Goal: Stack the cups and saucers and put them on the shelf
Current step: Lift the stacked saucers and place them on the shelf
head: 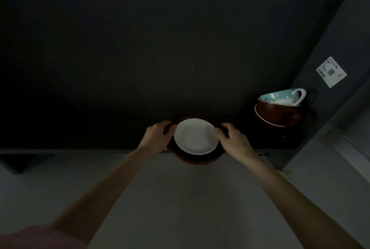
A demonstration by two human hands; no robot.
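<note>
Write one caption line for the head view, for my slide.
Both hands, left hand and right hand, hold a saucer stack at the dark shelf beside stacked cups.

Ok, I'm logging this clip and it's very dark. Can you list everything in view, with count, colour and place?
saucers: a stack, white one on top of brown ones, count unclear, held at the shelf edge, centre.
cups: stacked, pale blue on brown, more below too dark to count, on the shelf, right.
shelf: one, dark, across the upper view.
label: one, white, on the grey side panel, right.
left hand: grips the stack's left rim.
right hand: grips its right rim.
</note>
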